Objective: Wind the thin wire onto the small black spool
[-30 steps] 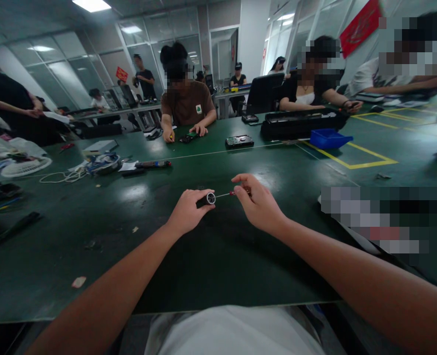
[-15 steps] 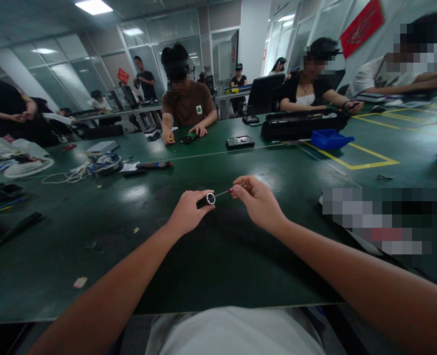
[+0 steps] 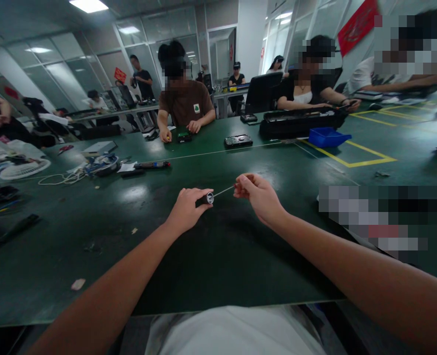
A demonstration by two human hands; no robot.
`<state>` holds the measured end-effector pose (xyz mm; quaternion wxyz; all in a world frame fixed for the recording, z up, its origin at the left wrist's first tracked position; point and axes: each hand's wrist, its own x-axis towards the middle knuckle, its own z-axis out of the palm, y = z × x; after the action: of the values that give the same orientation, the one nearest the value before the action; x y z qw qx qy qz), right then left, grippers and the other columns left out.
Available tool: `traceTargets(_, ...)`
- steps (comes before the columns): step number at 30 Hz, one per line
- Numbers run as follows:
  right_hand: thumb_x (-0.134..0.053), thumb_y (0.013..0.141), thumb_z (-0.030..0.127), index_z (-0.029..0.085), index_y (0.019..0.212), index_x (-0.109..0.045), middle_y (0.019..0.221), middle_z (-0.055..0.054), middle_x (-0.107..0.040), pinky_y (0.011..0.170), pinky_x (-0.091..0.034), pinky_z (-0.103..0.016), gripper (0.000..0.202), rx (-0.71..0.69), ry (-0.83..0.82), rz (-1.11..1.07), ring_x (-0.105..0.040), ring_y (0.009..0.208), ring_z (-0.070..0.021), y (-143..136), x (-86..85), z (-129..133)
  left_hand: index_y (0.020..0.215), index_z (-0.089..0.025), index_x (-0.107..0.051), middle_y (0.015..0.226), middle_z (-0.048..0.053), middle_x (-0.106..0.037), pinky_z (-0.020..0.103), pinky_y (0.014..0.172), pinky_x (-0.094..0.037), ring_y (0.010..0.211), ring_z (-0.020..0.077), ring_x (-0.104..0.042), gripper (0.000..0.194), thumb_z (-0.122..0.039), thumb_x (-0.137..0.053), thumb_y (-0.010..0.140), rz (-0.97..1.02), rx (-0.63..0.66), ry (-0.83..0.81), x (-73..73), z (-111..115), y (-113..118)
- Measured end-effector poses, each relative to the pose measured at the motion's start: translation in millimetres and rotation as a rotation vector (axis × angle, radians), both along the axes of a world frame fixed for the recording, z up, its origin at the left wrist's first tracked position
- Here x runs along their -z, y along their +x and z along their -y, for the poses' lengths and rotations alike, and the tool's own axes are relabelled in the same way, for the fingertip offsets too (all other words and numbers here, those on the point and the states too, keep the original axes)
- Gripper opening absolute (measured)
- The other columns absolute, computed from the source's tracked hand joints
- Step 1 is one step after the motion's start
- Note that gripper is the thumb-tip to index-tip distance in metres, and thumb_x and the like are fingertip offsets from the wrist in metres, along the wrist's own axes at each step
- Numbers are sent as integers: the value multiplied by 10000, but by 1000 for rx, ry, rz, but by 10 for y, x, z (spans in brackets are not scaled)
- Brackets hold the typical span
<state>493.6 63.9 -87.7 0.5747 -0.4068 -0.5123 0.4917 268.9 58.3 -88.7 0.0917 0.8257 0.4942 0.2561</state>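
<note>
Above the green table [image 3: 189, 276], my left hand [image 3: 184, 211] grips a short black cylinder [image 3: 204, 198] between thumb and fingers. Its silver-rimmed open end faces me and to the right. My right hand [image 3: 261, 197] is closed on a thin screwdriver [image 3: 224, 191]. The slim metal shaft slants down to the left, its tip reaching the cylinder's rim. Whether the tip sits inside the opening or against the edge I cannot tell. Fingers cover most of the screwdriver's handle.
A long black device [image 3: 302, 124] and a blue scoop-shaped tray [image 3: 327, 138] stand at the back right. An opened electronic unit [image 3: 238, 141] lies farther back. Pen-like tool [image 3: 154, 165] and bundled cables [image 3: 103, 165] are left. A co-worker [image 3: 187, 103] handles a small board opposite.
My right fingers have shifted their hold, and the screwdriver's reddish handle is now more covered. The shaft still reaches the cylinder. The view has moved slightly.
</note>
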Motion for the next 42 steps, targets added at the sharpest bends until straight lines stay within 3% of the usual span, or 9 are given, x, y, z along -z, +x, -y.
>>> traceTargets(13,-487,957,345,215,928,-591,758,-20,-679,702,-484,-340,169,98,266,574,-659,729,-192,26,-196,188,1264,-277,-647,1194,51,-683,555,1120,-306,1132,260,-586,382,-301,-685,886,-4,1,-86,18,5,8)
traceTargets(17,-476,964,335,226,914,-583,763,-24,-683,695,-472,-338,160,138,280,625,-651,720,-195,34,-217,201,1258,-259,-652,1167,60,-686,474,1056,-412,1084,251,-610,385,-315,-685,879,86,-15,-119,14,4,-12)
traceTargets(21,-474,969,351,235,924,-590,769,-26,-681,710,-472,-349,170,154,270,610,-652,739,-206,43,-203,189,1197,-226,-664,1193,67,-672,413,1017,-454,1106,243,-608,351,-294,-694,854,286,-55,-127,32,-22,-29)
traceTargets(24,-474,973,360,235,936,-593,776,-29,-682,720,-474,-354,177,159,270,595,-655,757,-210,54,-195,185,1239,-198,-603,1198,91,-656,409,995,-473,1061,226,-625,389,-312,-652,871,597,-71,-229,37,-62,-25)
traceTargets(27,-474,974,362,235,928,-590,783,-29,-679,724,-472,-354,178,165,277,577,-653,760,-208,64,-191,183,1285,-192,-511,1169,110,-628,365,853,-519,934,194,-635,402,-336,-557,912,917,-72,-401,-21,-62,-12)
traceTargets(30,-472,977,366,235,930,-586,795,-31,-678,729,-472,-353,180,163,285,551,-655,770,-207,68,-196,189,1125,-182,-533,1000,79,-610,287,681,-489,775,152,-591,292,-381,-537,912,1038,-72,-530,-124,-7,-2)
traceTargets(33,-471,977,362,232,931,-588,795,-32,-679,722,-468,-349,180,169,289,554,-655,768,-206,70,-214,199,936,-171,-546,836,32,-569,244,595,-420,665,119,-521,315,-477,-599,882,892,-56,-573,-213,60,10)
traceTargets(37,-473,974,363,233,934,-587,797,-31,-682,721,-471,-346,178,177,283,557,-657,768,-205,78,-234,196,998,-181,-613,843,39,-633,268,597,-419,648,140,-556,382,-545,-559,898,453,-57,-553,-285,126,65)
traceTargets(42,-471,973,364,238,932,-587,790,-28,-685,717,-471,-347,176,185,285,572,-654,752,-204,85,-236,191,1084,-240,-684,1042,63,-685,347,792,-471,909,231,-633,289,-417,-506,941,-20,63,-364,-260,175,196)
